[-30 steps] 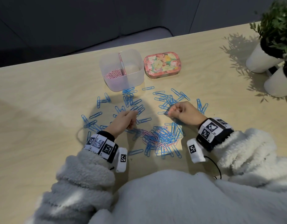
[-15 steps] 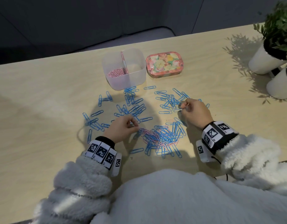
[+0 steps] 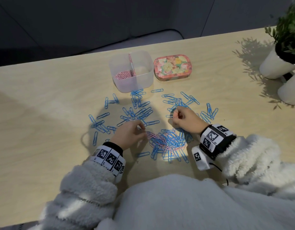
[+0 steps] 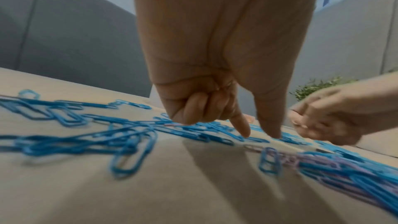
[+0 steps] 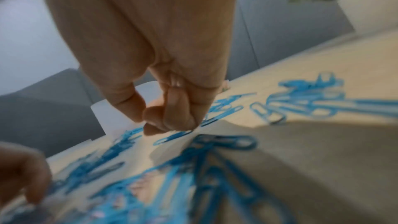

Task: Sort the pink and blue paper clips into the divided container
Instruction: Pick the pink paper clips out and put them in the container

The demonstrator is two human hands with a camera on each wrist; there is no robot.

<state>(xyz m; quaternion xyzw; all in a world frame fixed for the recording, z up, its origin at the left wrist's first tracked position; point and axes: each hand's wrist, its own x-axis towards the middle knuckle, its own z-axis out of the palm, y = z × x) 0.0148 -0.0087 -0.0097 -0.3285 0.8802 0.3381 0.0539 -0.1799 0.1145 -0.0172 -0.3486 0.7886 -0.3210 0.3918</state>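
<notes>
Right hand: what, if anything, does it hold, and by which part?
Cannot tell: the right hand presses thumb and fingers together above blue paper clips; blur hides anything between.

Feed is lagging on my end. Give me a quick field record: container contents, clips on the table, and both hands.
container: clear, divided; left compartment holds pink clips; right compartment looks empty
blue clips: scattered across the table
mixed pile: blue and pink clips, between the hands
left hand: at the pile's left edge; hold unclear
right hand: fingers curled; hold unclear
tin: floral, closed, right of container

Light wood table [image 3: 43,100], grey sofa [image 3: 77,22] behind.
</notes>
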